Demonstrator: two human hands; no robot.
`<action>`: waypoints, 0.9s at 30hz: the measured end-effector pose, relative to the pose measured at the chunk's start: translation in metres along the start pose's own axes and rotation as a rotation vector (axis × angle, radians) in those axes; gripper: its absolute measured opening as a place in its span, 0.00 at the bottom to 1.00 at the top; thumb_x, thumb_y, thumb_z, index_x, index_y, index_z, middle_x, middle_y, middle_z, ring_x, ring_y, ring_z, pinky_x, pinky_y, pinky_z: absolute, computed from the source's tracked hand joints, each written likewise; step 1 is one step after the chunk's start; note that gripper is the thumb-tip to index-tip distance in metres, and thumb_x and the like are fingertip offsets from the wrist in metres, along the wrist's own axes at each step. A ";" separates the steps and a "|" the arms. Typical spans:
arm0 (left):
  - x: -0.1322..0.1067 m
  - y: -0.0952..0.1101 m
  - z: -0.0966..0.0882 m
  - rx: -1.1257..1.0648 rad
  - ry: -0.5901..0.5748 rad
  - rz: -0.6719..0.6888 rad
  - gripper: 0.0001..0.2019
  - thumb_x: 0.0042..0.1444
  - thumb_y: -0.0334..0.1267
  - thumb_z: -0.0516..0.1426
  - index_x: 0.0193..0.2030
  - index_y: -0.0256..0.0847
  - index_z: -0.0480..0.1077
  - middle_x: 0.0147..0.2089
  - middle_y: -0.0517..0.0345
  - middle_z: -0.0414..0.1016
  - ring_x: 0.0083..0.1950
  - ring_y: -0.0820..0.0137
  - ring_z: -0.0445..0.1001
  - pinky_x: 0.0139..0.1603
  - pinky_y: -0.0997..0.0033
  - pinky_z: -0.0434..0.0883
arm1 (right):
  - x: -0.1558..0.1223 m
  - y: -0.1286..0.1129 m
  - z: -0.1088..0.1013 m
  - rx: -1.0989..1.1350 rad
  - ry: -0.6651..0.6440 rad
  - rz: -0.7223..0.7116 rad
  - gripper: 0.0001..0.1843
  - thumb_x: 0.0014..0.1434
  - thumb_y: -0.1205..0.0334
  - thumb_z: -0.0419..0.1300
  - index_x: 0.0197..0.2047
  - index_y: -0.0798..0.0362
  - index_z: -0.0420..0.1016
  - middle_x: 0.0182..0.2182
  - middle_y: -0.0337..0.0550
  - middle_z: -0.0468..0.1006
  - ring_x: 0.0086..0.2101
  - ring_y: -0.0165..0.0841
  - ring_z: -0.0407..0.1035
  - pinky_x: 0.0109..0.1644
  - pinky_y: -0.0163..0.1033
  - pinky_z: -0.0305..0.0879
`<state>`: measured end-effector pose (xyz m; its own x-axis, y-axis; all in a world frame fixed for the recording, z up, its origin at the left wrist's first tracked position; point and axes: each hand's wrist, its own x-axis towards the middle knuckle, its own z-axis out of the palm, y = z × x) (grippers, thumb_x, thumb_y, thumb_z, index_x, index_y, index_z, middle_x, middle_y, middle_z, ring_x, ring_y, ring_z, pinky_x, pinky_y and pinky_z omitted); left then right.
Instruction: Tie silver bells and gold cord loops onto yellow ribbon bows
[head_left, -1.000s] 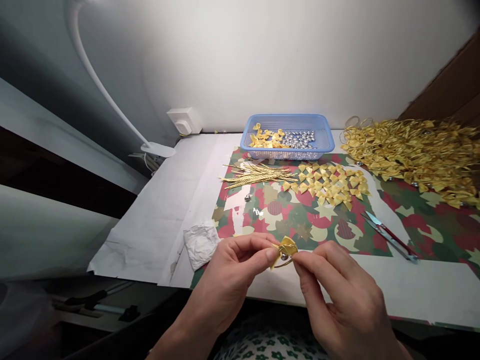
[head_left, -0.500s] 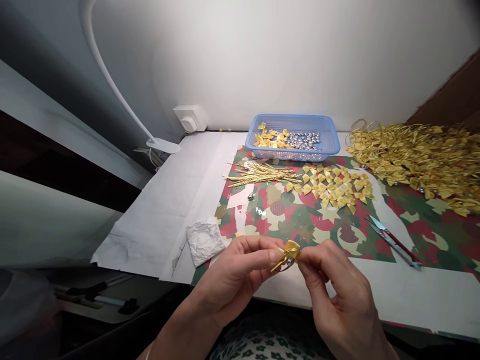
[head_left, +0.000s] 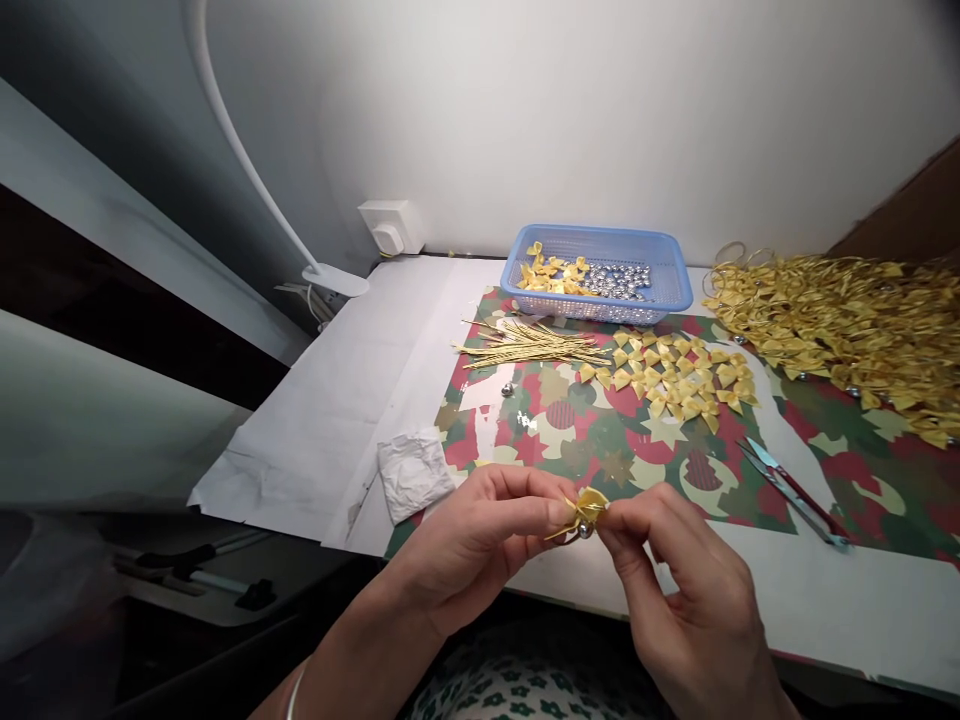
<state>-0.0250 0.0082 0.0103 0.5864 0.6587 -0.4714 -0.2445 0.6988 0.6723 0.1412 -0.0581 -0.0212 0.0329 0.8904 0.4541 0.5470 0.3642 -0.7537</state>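
Head view: two hands (head_left: pixel 585 570) pinch one yellow bow (head_left: pixel 587 505) with one bell (head_left: pixel 582 530).

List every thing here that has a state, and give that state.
small yellow ribbon bow with silver bell, pinched between both hands
left hand, fingertips shut on the bow
right hand, fingertips shut on the bow
blue plastic mesh basket, upright, partly filled with yellow bows and silver bells
red-handled thread snips, lying flat, unheld
white paper wad, crumpled, lying loose
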 end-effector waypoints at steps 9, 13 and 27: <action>0.001 0.000 0.001 0.002 -0.004 -0.013 0.04 0.51 0.27 0.64 0.27 0.33 0.80 0.33 0.56 0.75 0.36 0.74 0.70 0.40 0.79 0.69 | -0.001 -0.002 -0.001 0.011 -0.012 -0.028 0.09 0.63 0.78 0.54 0.34 0.56 0.70 0.26 0.40 0.66 0.27 0.28 0.61 0.29 0.33 0.62; 0.000 -0.002 0.001 -0.007 -0.017 -0.012 0.04 0.51 0.27 0.64 0.27 0.33 0.80 0.32 0.57 0.75 0.36 0.75 0.70 0.40 0.79 0.69 | 0.000 0.000 -0.003 0.014 -0.039 -0.039 0.10 0.63 0.79 0.54 0.35 0.56 0.70 0.27 0.40 0.66 0.28 0.29 0.61 0.30 0.33 0.61; 0.001 -0.002 0.000 -0.024 -0.038 -0.091 0.02 0.47 0.26 0.64 0.26 0.31 0.79 0.29 0.57 0.74 0.33 0.75 0.69 0.36 0.78 0.68 | 0.000 -0.001 0.003 0.097 -0.035 -0.031 0.10 0.64 0.77 0.53 0.36 0.55 0.70 0.28 0.40 0.67 0.28 0.27 0.61 0.30 0.32 0.61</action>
<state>-0.0242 0.0073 0.0088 0.6361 0.5812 -0.5074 -0.2073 0.7622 0.6133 0.1382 -0.0578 -0.0216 -0.0134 0.8867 0.4622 0.4637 0.4150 -0.7828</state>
